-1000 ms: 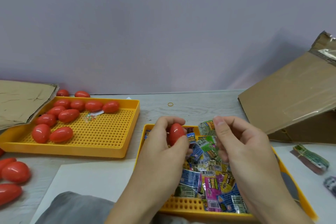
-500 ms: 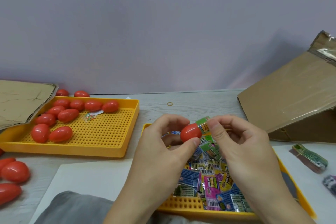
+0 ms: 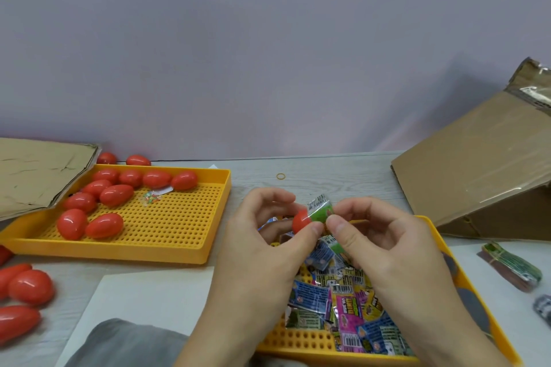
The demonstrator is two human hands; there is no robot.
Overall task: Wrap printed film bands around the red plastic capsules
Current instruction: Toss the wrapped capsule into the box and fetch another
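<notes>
Left hand [image 3: 262, 244] fingers pinch a glossy red plastic capsule [image 3: 300, 220]; right hand [image 3: 384, 247] fingers grasp the green printed film band [image 3: 320, 208] on it.

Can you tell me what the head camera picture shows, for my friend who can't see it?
Two hands meet over a yellow tray of printed film bands: the left hand holds a red capsule while the right hand pinches a green film band onto its end. Another yellow tray further left holds more red capsules.
</notes>
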